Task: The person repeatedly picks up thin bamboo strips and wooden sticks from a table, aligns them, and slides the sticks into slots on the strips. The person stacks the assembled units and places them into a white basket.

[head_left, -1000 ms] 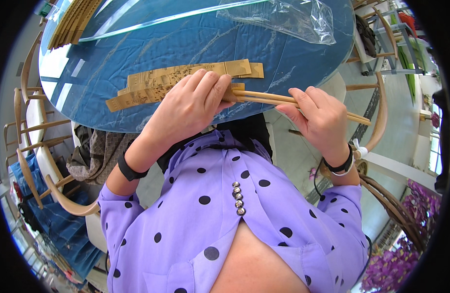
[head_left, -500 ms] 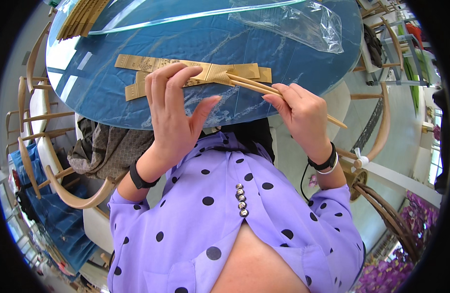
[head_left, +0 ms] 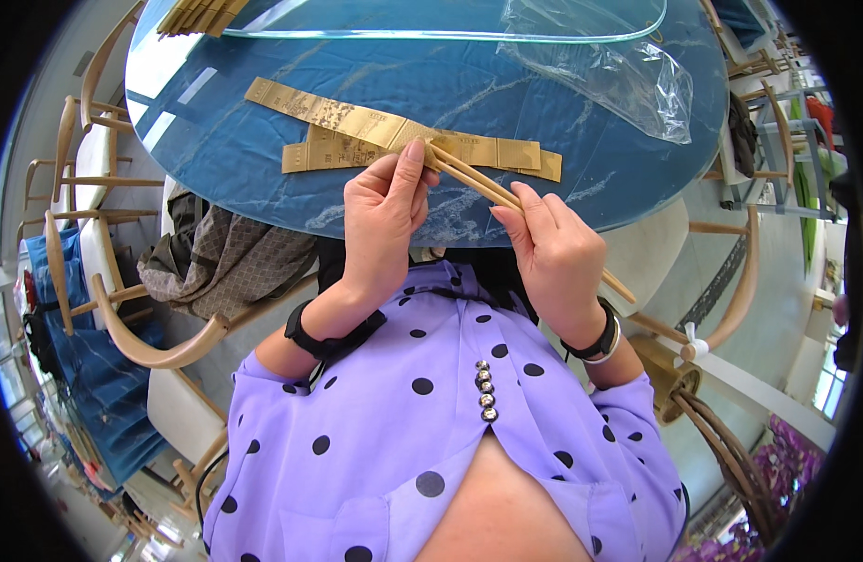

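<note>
"What's on our blue marbled counter (head_left: 216, 155)?"
"Crossed gold paper sleeves (head_left: 333, 114), clear plastic (head_left: 633, 84) beyond. Our left hand (head_left: 380, 211) pinches one sleeve's mouth, where the wooden chopsticks (head_left: 476, 182) meet it; our right hand (head_left: 558, 251) pinches their shafts."
"Around us?"
"Wooden chairs (head_left: 174, 357); purple flowers (head_left: 792, 459) on our right."

I'm working with two hands, the left hand (head_left: 385, 206) and the right hand (head_left: 555, 251), and I'm gripping two chopsticks (head_left: 476, 179). Near the front edge of the table (head_left: 230, 140), three gold paper chopstick sleeves (head_left: 338, 117) are crossing. At the far left edge more sleeves (head_left: 202, 17) are overlapping, too tightly to count. Toward the far right edge one clear plastic bag (head_left: 642, 89) is lying. Five buttons (head_left: 486, 387) are lining my shirt (head_left: 385, 440).
</note>
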`<action>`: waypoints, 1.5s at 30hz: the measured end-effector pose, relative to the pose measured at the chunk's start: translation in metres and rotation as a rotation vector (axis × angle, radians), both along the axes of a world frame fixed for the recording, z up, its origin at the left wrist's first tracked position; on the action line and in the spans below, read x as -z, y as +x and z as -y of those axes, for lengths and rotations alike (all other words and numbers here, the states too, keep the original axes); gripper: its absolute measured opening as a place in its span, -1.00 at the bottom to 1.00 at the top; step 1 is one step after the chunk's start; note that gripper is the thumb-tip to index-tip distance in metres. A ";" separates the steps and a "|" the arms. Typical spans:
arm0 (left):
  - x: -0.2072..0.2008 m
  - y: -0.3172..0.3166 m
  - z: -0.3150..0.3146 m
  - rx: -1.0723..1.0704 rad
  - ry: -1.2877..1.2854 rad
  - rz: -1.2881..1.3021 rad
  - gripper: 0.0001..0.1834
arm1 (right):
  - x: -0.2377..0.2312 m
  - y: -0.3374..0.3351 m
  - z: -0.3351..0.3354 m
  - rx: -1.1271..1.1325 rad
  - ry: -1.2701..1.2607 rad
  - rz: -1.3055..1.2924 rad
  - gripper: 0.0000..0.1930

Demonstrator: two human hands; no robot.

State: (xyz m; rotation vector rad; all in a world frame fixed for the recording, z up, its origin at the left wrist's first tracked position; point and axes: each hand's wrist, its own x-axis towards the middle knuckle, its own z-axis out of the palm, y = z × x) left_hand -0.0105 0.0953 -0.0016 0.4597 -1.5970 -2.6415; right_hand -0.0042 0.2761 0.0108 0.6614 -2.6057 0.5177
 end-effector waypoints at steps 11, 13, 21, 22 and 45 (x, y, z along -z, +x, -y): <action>0.012 -0.001 0.005 0.022 0.137 0.000 -0.68 | -0.002 0.007 0.014 0.050 0.039 -0.005 -0.64; 0.007 -0.001 -0.001 0.013 0.121 0.004 -0.69 | -0.003 0.009 0.015 0.068 0.051 -0.020 -0.64; -0.004 0.000 -0.001 0.100 0.071 0.020 -0.65 | -0.003 0.009 0.021 0.102 0.027 -0.026 -0.64; -0.005 0.001 0.000 0.128 0.079 0.023 -0.65 | -0.003 0.009 0.021 0.104 0.019 -0.023 -0.65; 0.001 -0.010 -0.002 -0.015 -0.019 0.009 -0.69 | -0.010 0.012 0.015 0.206 -0.036 0.041 -0.71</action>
